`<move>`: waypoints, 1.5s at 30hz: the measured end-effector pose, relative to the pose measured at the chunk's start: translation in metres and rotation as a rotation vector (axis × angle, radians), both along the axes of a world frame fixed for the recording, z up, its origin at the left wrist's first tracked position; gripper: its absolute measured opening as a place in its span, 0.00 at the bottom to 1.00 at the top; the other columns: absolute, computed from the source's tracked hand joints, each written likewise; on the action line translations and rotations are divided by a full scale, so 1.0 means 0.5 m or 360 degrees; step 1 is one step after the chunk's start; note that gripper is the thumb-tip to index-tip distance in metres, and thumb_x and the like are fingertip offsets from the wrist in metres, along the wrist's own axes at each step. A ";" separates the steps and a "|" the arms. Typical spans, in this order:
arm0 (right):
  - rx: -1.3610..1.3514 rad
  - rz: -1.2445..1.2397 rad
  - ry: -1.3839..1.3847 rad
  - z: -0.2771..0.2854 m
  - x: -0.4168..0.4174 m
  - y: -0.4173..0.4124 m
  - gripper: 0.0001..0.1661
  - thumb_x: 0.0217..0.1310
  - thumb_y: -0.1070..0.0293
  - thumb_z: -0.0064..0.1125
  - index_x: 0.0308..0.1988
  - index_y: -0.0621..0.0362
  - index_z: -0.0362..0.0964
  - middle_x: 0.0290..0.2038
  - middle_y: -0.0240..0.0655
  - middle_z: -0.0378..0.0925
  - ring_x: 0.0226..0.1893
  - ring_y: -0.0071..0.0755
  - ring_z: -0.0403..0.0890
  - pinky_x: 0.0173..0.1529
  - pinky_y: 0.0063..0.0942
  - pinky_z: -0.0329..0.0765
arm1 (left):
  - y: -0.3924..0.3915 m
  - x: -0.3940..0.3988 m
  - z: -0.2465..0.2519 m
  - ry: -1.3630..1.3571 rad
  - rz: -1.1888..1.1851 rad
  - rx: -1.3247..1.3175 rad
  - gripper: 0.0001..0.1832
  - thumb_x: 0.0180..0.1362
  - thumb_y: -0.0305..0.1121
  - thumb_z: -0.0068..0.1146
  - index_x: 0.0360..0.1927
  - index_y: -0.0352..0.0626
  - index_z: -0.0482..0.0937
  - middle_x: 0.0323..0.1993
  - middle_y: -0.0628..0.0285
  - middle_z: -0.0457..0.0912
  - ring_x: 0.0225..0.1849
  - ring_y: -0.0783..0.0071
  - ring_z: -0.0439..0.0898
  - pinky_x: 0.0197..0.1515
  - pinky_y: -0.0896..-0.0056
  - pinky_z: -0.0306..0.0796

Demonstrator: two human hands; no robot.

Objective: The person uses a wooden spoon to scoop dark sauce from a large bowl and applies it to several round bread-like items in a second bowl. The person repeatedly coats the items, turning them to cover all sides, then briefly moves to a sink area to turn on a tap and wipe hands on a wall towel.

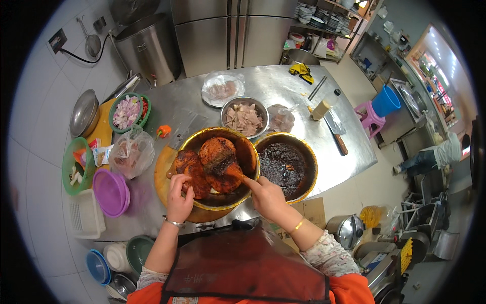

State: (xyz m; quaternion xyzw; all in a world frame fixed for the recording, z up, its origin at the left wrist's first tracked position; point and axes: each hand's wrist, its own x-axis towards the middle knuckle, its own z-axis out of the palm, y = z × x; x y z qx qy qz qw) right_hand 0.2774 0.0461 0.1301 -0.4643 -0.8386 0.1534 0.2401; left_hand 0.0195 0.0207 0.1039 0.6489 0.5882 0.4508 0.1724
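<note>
A yellow-rimmed metal basin (257,167) stands before me on a round wooden board (161,167). In it lie several flat, rounded reddish-brown food pieces coated with dark seasoning. My left hand (180,199) pinches the lower edge of the left food piece (197,178). The thumb and fingers of my right hand (267,195) grip the narrow right end of the middle food piece (218,152), which overlaps the left one. Touching this basin on the right is a second basin (312,152), holding dark, oily sauce (281,167) with bits floating in it.
Behind the basins sits a steel bowl of sliced meat (245,117). A cleaver (336,131), a capped bottle (325,105) and chopsticks (317,88) lie or stand at right. Chopped onion (127,112), bagged meat (131,154) and purple bowls (111,193) are leftward. Another person (433,155) stands far right.
</note>
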 end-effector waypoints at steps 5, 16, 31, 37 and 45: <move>-0.0185 0.0017 -0.0194 -0.028 0.043 -0.066 0.26 0.45 0.77 0.50 0.49 0.54 0.69 0.26 0.43 0.69 0.22 0.48 0.74 0.26 0.39 0.73 | 0.012 0.010 0.003 -0.0085 -0.0007 -0.0053 0.12 0.48 0.17 0.50 0.38 0.36 0.71 0.40 0.58 0.69 0.30 0.72 0.71 0.33 0.76 0.67; -0.0082 -0.0015 -0.0022 -0.037 -0.002 -0.013 0.27 0.44 0.78 0.50 0.49 0.54 0.69 0.27 0.43 0.69 0.23 0.49 0.74 0.26 0.40 0.73 | 0.059 0.027 0.020 -0.0120 -0.0064 -0.0090 0.12 0.49 0.17 0.49 0.39 0.36 0.70 0.40 0.60 0.68 0.29 0.76 0.70 0.33 0.77 0.68; 0.0139 0.0222 -0.0272 -0.002 -0.066 0.003 0.26 0.43 0.78 0.50 0.48 0.56 0.70 0.27 0.39 0.66 0.25 0.42 0.74 0.25 0.34 0.73 | 0.044 0.005 0.005 -0.0412 0.0208 0.0145 0.11 0.48 0.16 0.48 0.37 0.36 0.71 0.36 0.62 0.70 0.28 0.78 0.67 0.34 0.78 0.66; -0.0062 0.0064 -0.0490 0.007 0.041 -0.071 0.27 0.43 0.78 0.50 0.49 0.54 0.70 0.26 0.39 0.66 0.23 0.42 0.74 0.24 0.35 0.72 | 0.010 -0.022 0.010 -0.0330 0.0313 0.0154 0.11 0.48 0.16 0.48 0.36 0.36 0.71 0.37 0.61 0.70 0.28 0.78 0.67 0.34 0.79 0.66; -0.0018 0.0039 -0.0370 0.014 0.018 -0.030 0.27 0.42 0.78 0.51 0.48 0.55 0.70 0.26 0.42 0.68 0.22 0.45 0.75 0.26 0.36 0.74 | 0.002 -0.008 0.009 -0.0288 0.0228 0.0073 0.11 0.47 0.15 0.48 0.36 0.35 0.71 0.37 0.61 0.70 0.29 0.78 0.67 0.35 0.78 0.66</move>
